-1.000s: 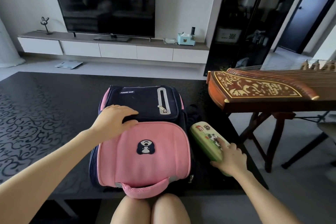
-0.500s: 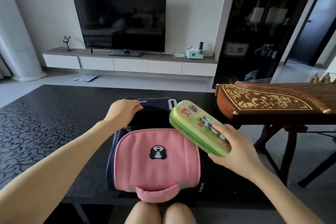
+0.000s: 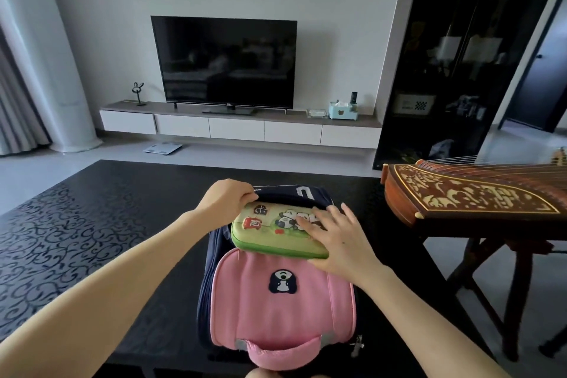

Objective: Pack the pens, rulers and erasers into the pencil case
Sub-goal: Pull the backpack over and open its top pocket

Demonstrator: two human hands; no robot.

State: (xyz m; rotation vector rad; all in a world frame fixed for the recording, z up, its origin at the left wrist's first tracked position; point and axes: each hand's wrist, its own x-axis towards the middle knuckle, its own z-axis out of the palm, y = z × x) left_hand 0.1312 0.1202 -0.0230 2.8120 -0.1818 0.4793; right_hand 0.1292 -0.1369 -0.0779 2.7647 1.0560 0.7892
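Note:
A green pencil case (image 3: 270, 235) with panda pictures lies across the top of a pink and navy backpack (image 3: 282, 294) on the black table (image 3: 122, 224). The case sits closed, zipper edge toward me. My right hand (image 3: 336, 238) holds its right end, fingers spread over the lid and thumb at the near edge. My left hand (image 3: 225, 201) grips the navy flap of the backpack just behind the case. No pens, rulers or erasers are in view.
A wooden zither (image 3: 472, 201) on a stand sits at the right, close to the table edge. Beyond the table stand a TV (image 3: 224, 61) on a low white cabinet (image 3: 239, 127) and a dark glass cabinet (image 3: 460, 55).
My right hand picked the pencil case up from the table beside the backpack and brought it left onto the backpack's top. My left hand stayed on the backpack's flap.

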